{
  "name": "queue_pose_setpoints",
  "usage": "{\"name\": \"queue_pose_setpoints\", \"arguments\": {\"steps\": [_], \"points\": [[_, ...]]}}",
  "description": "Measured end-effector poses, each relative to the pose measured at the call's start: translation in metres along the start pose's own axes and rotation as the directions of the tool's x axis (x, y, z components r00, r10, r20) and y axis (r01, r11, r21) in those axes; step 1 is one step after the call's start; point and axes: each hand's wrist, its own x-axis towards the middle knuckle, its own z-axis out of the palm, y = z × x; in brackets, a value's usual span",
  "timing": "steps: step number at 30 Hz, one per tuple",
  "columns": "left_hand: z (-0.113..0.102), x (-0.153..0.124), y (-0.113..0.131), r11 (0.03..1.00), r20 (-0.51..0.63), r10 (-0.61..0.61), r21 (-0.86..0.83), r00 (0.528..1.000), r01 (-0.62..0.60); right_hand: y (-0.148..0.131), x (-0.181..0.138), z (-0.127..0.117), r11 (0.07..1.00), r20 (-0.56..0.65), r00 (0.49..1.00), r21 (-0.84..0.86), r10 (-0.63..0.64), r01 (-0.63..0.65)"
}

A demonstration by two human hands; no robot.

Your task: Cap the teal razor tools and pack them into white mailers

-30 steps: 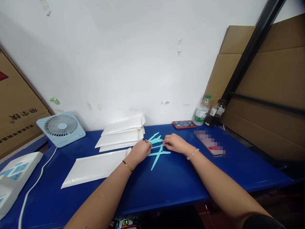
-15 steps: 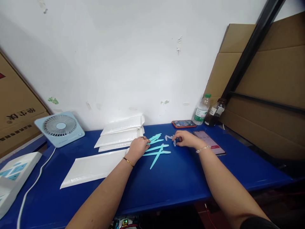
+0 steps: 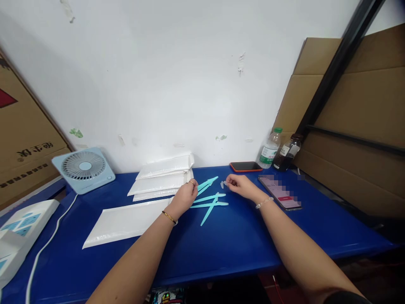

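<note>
My left hand (image 3: 187,193) is closed, fingers pinched round a slim teal plastic stick (image 3: 209,183) shaped like an eyebrow razor; how many it holds is hidden. Just below it, more teal sticks (image 3: 209,207) lie crossed on the blue table (image 3: 221,249). My right hand (image 3: 238,185) pinches a small clear plastic piece (image 3: 225,183) at its fingertips. Beside that, another small clear piece (image 3: 222,185) shows against the blue surface. White padded envelopes (image 3: 126,221) lie left of my left hand, one partly behind the wrist.
A stack of white envelopes (image 3: 161,171) rests by the wall. At the left are a blue fan (image 3: 85,166) and a white power strip (image 3: 28,228). On the right lie two phones (image 3: 245,167), with a water bottle (image 3: 270,147) and a dark drink bottle (image 3: 286,154) behind.
My right hand has shifted slightly left, and fewer clear pieces show near it. The teal sticks at my left hand have shifted and now slant up to the right. The view has tilted slightly.
</note>
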Motion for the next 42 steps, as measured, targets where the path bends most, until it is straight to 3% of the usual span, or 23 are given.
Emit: {"name": "queue_pose_setpoints", "arguments": {"steps": [4, 12, 17, 23, 36, 42], "points": [[-0.004, -0.002, -0.002, 0.994, 0.069, -0.002, -0.11, 0.998, 0.01, -0.009, 0.001, -0.001, 0.994, -0.109, 0.993, 0.093, -0.043, 0.053], [-0.008, -0.003, -0.004, 0.998, 0.089, -0.029, 0.063, 0.996, 0.023, -0.024, 0.0, 0.004, 0.925, -0.2, 0.98, 0.374, 0.008, 0.069], [-0.009, -0.005, 0.004, 0.981, 0.091, 0.021, 0.19, 0.996, -0.038, -0.037, -0.001, 0.005, 0.859, -0.236, 0.971, 0.504, 0.038, 0.089], [-0.011, -0.008, 0.013, 0.949, 0.06, 0.002, 0.314, 0.998, -0.021, -0.039, -0.001, 0.008, 0.84, -0.221, 0.974, 0.536, 0.045, 0.082], [-0.011, -0.007, 0.013, 0.927, 0.041, 0.008, 0.375, 0.999, -0.023, -0.042, -0.001, 0.011, 0.813, -0.181, 0.98, 0.581, 0.076, 0.045], [-0.005, -0.009, 0.022, 0.924, 0.03, 0.036, 0.379, 0.999, -0.045, -0.042, 0.0, 0.018, 0.798, -0.087, 0.996, 0.602, 0.028, 0.03]]}}
